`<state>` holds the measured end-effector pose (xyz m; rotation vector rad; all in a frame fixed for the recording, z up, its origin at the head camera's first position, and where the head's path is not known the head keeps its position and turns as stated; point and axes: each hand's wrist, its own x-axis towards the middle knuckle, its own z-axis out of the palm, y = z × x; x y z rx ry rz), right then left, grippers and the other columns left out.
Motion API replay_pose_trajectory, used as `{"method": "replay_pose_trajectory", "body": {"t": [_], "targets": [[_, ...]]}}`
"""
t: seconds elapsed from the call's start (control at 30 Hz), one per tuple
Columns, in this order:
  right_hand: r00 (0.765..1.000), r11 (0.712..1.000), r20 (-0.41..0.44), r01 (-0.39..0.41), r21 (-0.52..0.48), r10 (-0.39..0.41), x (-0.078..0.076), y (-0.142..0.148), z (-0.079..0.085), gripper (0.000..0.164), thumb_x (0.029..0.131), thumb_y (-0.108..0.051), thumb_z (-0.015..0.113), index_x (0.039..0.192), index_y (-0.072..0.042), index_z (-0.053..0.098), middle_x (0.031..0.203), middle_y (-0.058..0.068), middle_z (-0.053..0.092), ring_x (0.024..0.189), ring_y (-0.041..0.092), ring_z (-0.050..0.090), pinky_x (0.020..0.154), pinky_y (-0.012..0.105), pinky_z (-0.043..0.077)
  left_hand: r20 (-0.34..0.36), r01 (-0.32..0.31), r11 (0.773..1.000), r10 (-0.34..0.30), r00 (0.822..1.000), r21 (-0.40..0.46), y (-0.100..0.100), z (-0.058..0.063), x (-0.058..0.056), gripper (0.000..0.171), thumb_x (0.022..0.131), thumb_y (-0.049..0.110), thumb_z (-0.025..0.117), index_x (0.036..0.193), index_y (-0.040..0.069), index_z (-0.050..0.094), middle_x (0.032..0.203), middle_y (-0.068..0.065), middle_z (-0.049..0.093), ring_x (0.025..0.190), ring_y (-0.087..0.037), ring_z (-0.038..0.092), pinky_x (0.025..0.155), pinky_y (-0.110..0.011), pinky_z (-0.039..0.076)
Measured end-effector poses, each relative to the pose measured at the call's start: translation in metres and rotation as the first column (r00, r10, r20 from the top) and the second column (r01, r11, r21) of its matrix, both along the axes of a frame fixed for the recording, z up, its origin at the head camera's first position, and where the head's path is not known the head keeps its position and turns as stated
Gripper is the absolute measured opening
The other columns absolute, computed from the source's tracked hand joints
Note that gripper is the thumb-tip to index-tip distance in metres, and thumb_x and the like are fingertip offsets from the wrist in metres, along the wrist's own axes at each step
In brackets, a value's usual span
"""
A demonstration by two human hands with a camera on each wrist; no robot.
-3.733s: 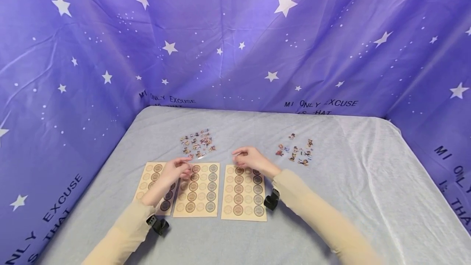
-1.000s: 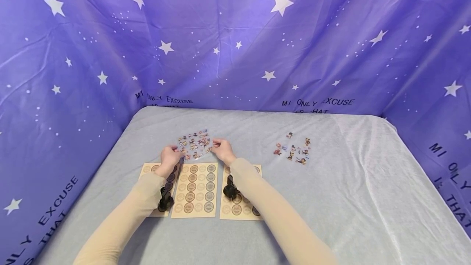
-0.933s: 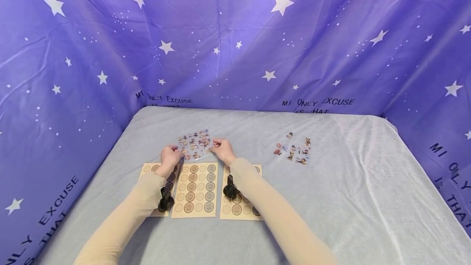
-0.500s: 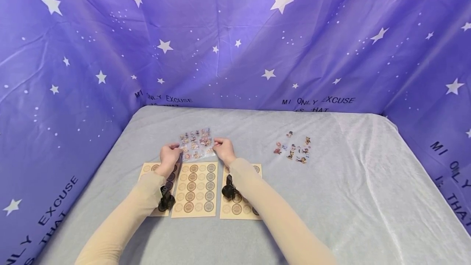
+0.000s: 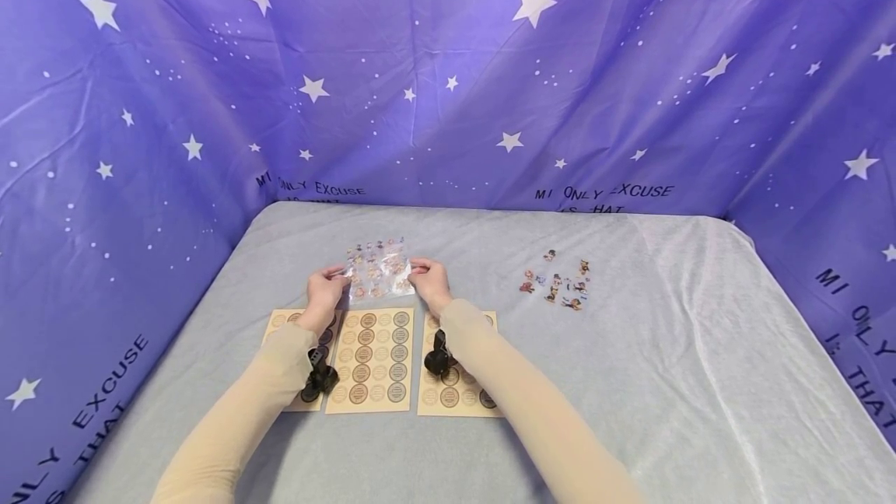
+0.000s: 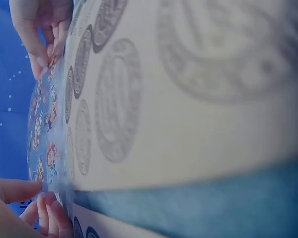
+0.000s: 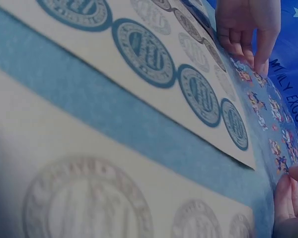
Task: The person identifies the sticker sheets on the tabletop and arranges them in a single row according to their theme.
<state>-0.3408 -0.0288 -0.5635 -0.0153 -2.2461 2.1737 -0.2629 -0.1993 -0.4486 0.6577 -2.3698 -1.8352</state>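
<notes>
A clear sticker sheet [image 5: 378, 271] printed with small colourful cartoon figures is held between both hands, just beyond the paper sheets. My left hand [image 5: 324, 295] pinches its left edge between thumb and fingers. On the opposite edge, my right hand [image 5: 432, 284] has the same kind of pinch. The left wrist view has the sticker sheet [image 6: 44, 124] stretched between the two hands, its surface shiny. From the right wrist, the sticker sheet [image 7: 268, 114] appears slightly bowed. Below the hands lies a beige sheet of round stickers [image 5: 371, 364], flat on the cloth.
Two more beige sheets of round stickers, one left [image 5: 280, 320] and one right [image 5: 455, 403], lie partly under my forearms. Another clear cartoon sticker sheet [image 5: 556, 286] lies at the right. Grey cloth [image 5: 665, 379] covers the table; a purple starry curtain [image 5: 448, 123] surrounds it.
Both hands have moved from above the beige sheets to the clear sticker sheet and taken its edges. In the last half second the sheet has tilted and shifted slightly right and away.
</notes>
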Motion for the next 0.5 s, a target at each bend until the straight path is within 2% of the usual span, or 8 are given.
{"method": "replay_pose_trajectory", "body": {"t": [0.03, 0.07, 0.17, 0.2, 0.27, 0.37, 0.4, 0.5], "targets": [[0.999, 1.000, 0.047, -0.006, 0.001, 0.006, -0.003, 0.001, -0.001, 0.033, 0.075, 0.003, 0.062, 0.100, -0.017, 0.065, 0.075, 0.001, 0.062, 0.069, 0.013, 0.059, 0.061, 0.023, 0.051, -0.001, 0.006, 1.000, -0.006, 1.000, 0.020, 0.000, 0.000, -0.001, 0.037, 0.080, -0.003, 0.052, 0.117, -0.006, 0.052, 0.070, -0.002, 0.057, 0.058, -0.008, 0.052, 0.053, -0.019, 0.043], [0.999, 1.000, 0.042, -0.015, -0.027, 0.016, -0.011, 0.001, -0.012, 0.034, 0.075, 0.003, 0.062, 0.105, -0.011, 0.064, 0.076, 0.004, 0.063, 0.069, 0.016, 0.060, 0.060, 0.025, 0.052, -0.005, 0.006, 0.999, -0.006, 1.000, 0.047, 0.000, 0.000, -0.001, 0.037, 0.080, -0.004, 0.051, 0.117, -0.005, 0.052, 0.067, 0.003, 0.054, 0.054, -0.004, 0.049, 0.049, -0.016, 0.041], [0.997, 0.994, 0.077, -0.010, -0.106, 0.018, 0.005, 0.008, 0.015, 0.034, 0.073, 0.010, 0.058, 0.103, -0.006, 0.063, 0.076, 0.008, 0.065, 0.065, 0.018, 0.062, 0.059, 0.026, 0.053, -0.001, 0.007, 0.994, -0.007, 1.000, 0.107, 0.003, 0.004, 0.000, 0.037, 0.081, -0.005, 0.051, 0.117, -0.005, 0.052, 0.063, 0.006, 0.054, 0.051, -0.005, 0.050, 0.048, -0.017, 0.043], [0.996, 0.990, 0.089, -0.008, -0.141, 0.020, -0.005, 0.008, 0.002, 0.034, 0.072, 0.010, 0.058, 0.101, -0.006, 0.064, 0.075, 0.009, 0.065, 0.064, 0.019, 0.063, 0.058, 0.028, 0.054, 0.000, 0.009, 0.992, -0.009, 1.000, 0.123, 0.004, 0.004, 0.000, 0.036, 0.081, -0.006, 0.050, 0.117, -0.005, 0.052, 0.063, 0.005, 0.055, 0.050, -0.005, 0.050, 0.048, -0.017, 0.044], [0.994, 0.987, 0.109, 0.004, -0.161, 0.014, -0.005, 0.011, 0.002, 0.035, 0.073, 0.012, 0.056, 0.103, -0.005, 0.063, 0.079, 0.012, 0.065, 0.066, 0.020, 0.063, 0.061, 0.029, 0.054, 0.001, 0.010, 0.990, -0.010, 1.000, 0.138, 0.006, 0.006, 0.000, 0.035, 0.082, -0.006, 0.050, 0.117, -0.005, 0.053, 0.063, 0.005, 0.056, 0.050, -0.005, 0.051, 0.048, -0.017, 0.045], [0.993, 0.981, 0.116, -0.004, -0.193, 0.027, -0.012, 0.018, -0.008, 0.034, 0.074, 0.009, 0.057, 0.106, -0.003, 0.062, 0.084, 0.014, 0.065, 0.067, 0.022, 0.064, 0.061, 0.030, 0.054, 0.000, 0.014, 0.989, -0.014, 1.000, 0.147, 0.011, 0.008, 0.000, 0.035, 0.082, -0.007, 0.050, 0.116, -0.005, 0.054, 0.063, 0.004, 0.057, 0.049, -0.006, 0.051, 0.049, -0.017, 0.046], [0.992, 0.980, 0.125, -0.006, -0.199, 0.032, -0.011, 0.021, -0.007, 0.035, 0.075, 0.009, 0.058, 0.107, -0.003, 0.062, 0.086, 0.015, 0.065, 0.069, 0.022, 0.064, 0.062, 0.030, 0.054, -0.004, 0.015, 0.988, -0.015, 1.000, 0.153, 0.012, 0.008, 0.001, 0.035, 0.081, -0.007, 0.050, 0.116, -0.005, 0.054, 0.063, 0.003, 0.057, 0.049, -0.006, 0.051, 0.049, -0.017, 0.045], [0.989, 0.972, 0.140, -0.010, -0.234, 0.043, 0.001, 0.030, 0.011, 0.034, 0.074, 0.009, 0.059, 0.105, -0.003, 0.063, 0.085, 0.013, 0.065, 0.068, 0.021, 0.064, 0.062, 0.029, 0.054, -0.009, 0.017, 0.983, -0.016, 1.000, 0.183, 0.017, 0.010, 0.002, 0.035, 0.081, -0.007, 0.050, 0.116, -0.005, 0.054, 0.063, 0.004, 0.057, 0.050, -0.006, 0.051, 0.050, -0.017, 0.046]]}}
